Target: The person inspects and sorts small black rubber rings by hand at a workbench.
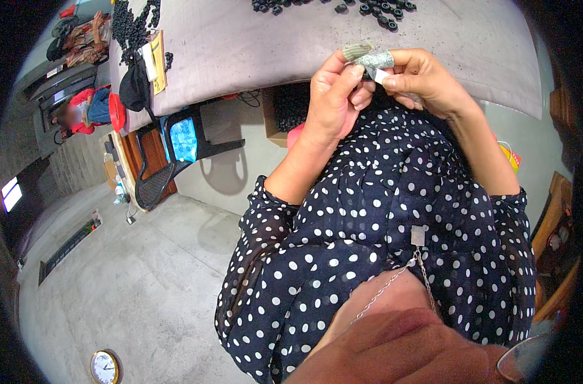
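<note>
Both my hands meet just over the table's near edge, in front of my dotted top. My left hand (334,96) is closed in a pinch, thumb against index finger, and that index finger wears a greenish ribbed wrap (357,50). Facing it, my right hand (429,82) pinches a small white piece (381,75) under its thumb. A grey patterned wrap (376,61) covers the right index finger. Between the fingertips sits a small dark part (369,74), mostly hidden; its kind is too small to make out.
Black round parts (382,9) lie scattered on the cloth-covered table (240,45); more are heaped at the left. A yellow board (158,64) and black cap (136,86) lie there too. A black chair (208,147) stands left, a cardboard box (276,136) below. A person (89,109) sits beyond.
</note>
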`<state>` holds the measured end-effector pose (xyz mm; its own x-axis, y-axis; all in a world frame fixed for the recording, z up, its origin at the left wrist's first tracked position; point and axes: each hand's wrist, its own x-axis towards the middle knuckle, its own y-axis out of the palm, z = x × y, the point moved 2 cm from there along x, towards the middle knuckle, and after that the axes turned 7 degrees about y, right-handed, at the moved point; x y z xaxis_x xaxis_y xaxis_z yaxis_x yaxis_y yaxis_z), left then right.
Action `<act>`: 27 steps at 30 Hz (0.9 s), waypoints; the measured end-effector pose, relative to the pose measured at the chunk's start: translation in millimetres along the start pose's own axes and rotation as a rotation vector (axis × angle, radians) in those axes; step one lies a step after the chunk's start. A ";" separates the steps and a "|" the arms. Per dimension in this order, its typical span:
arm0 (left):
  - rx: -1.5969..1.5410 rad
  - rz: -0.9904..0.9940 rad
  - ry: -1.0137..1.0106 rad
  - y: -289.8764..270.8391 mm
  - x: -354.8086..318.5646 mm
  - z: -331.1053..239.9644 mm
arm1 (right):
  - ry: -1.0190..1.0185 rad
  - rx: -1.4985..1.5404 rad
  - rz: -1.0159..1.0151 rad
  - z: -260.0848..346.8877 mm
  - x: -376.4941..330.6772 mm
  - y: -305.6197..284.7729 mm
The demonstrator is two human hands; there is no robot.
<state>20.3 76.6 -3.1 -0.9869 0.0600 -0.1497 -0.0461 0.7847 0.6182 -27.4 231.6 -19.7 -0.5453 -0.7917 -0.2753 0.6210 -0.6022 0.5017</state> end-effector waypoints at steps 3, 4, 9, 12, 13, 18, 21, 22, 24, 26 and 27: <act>-0.006 0.012 -0.010 2.0 1.5 0.6 | 0.021 0.037 0.010 0.7 0.1 -0.8; -0.022 -0.005 -0.020 1.7 2.0 0.5 | 0.021 0.037 0.011 1.9 -0.3 0.6; -0.046 -0.016 -0.020 -2.4 1.7 0.6 | -0.011 -0.088 -0.024 9.9 -4.4 8.9; -0.031 -0.028 -0.014 -2.2 1.2 0.4 | -0.022 -0.180 -0.068 11.3 -6.3 11.4; -0.026 -0.024 -0.010 -2.1 1.3 1.1 | -0.023 -0.178 -0.068 11.9 -6.9 12.1; -0.028 -0.067 -0.008 -1.5 0.0 1.9 | -0.034 -0.241 -0.137 12.5 -7.1 13.7; -0.037 -0.093 -0.005 -0.5 -0.5 3.8 | -0.044 -0.222 -0.139 14.2 -7.5 15.2; -0.037 -0.107 -0.002 -0.4 -0.8 4.1 | -0.044 -0.222 -0.139 12.9 -7.1 15.7; -0.026 -0.113 0.006 -1.1 -0.8 4.9 | -0.087 -0.240 -0.206 10.1 -6.6 15.5; -0.015 -0.119 0.013 0.1 -1.7 4.8 | -0.072 -0.241 -0.202 8.7 -6.0 12.6; 0.024 -0.105 0.013 3.3 -3.2 2.9 | -0.058 -0.243 -0.197 8.1 -5.4 11.0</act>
<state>23.8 80.8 -2.9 -0.9787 -0.0307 -0.2028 -0.1454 0.8011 0.5806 -22.2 230.1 -6.0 -0.6953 -0.6547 -0.2966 0.6130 -0.7556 0.2310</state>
